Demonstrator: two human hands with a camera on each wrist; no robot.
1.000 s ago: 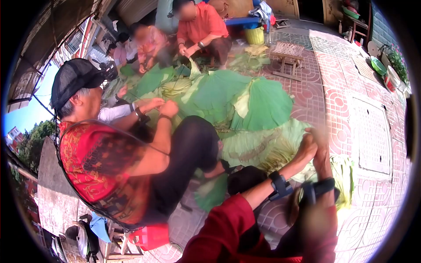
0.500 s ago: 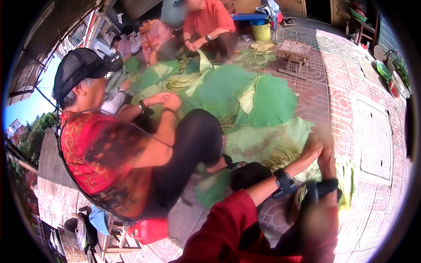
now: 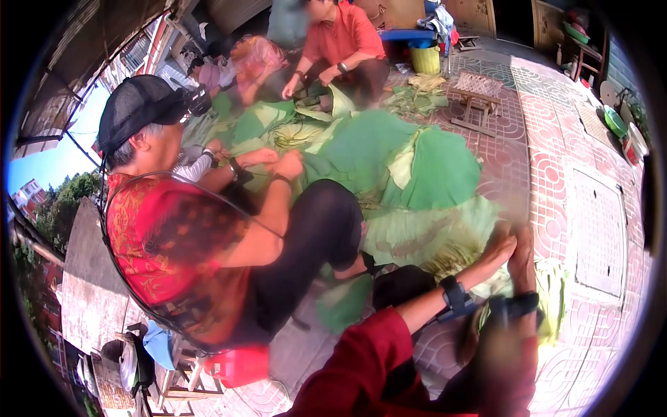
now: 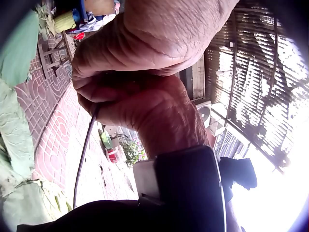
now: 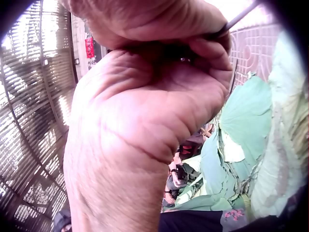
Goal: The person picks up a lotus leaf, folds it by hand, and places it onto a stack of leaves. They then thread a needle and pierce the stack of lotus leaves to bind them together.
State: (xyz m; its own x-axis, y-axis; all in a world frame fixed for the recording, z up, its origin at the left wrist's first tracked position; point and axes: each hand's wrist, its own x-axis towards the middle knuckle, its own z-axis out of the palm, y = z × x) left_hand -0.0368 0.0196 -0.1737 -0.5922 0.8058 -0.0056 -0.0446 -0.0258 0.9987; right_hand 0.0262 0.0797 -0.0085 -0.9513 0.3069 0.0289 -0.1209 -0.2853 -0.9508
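My left hand [image 3: 499, 249] and right hand [image 3: 521, 244] are held together at chest-front, blurred at the fingertips in the head view. In the left wrist view, a thin dark strand [image 4: 86, 157] comes out from between the curled fingers and runs downward. The right wrist view shows the same strand [image 5: 241, 17] leaving the hands at the upper right. Both hands appear to pinch it; its other part is hidden inside the fingers. Past the hands lie large, flat green lotus leaves [image 3: 445, 170] and a pale leaf pile [image 3: 427, 233].
A person in a black cap [image 3: 135, 111] sits close at my left, hands together over leaves. Further people sit behind the pile, one in a red shirt [image 3: 347, 35]. A small wooden stool [image 3: 478, 90] and a yellow bin [image 3: 425, 59] stand on the tiled floor [image 3: 549, 181].
The head view has turned left, so the scene slides right. My hands stay together. The red-shirted person's hands have moved apart.
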